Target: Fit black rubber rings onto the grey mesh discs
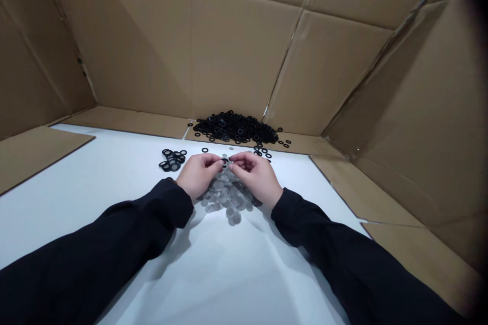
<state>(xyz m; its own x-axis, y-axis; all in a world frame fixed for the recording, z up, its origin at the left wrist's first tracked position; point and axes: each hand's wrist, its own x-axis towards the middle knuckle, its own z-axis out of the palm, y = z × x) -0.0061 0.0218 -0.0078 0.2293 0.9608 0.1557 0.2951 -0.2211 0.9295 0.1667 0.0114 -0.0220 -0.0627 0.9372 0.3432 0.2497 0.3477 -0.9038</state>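
Observation:
My left hand [201,173] pinches a small black ring [224,161] between thumb and fingertips. Close on its right, my right hand [255,174] has its thumb and fingers drawn together; whatever it holds is too small to make out. Beneath and between both hands spreads a pile of thin grey translucent discs [229,195], partly covered by them. To the left of my left hand lies a small cluster of black rings [172,160], some with grey discs showing in their middles. A few loose black rings [264,151] lie just beyond my right hand.
A large heap of black rings [236,127] sits at the back on a cardboard strip [125,119]. Tall cardboard walls [244,45] enclose the white table [224,274] at the back and sides. One single ring [205,150] lies beyond my left hand.

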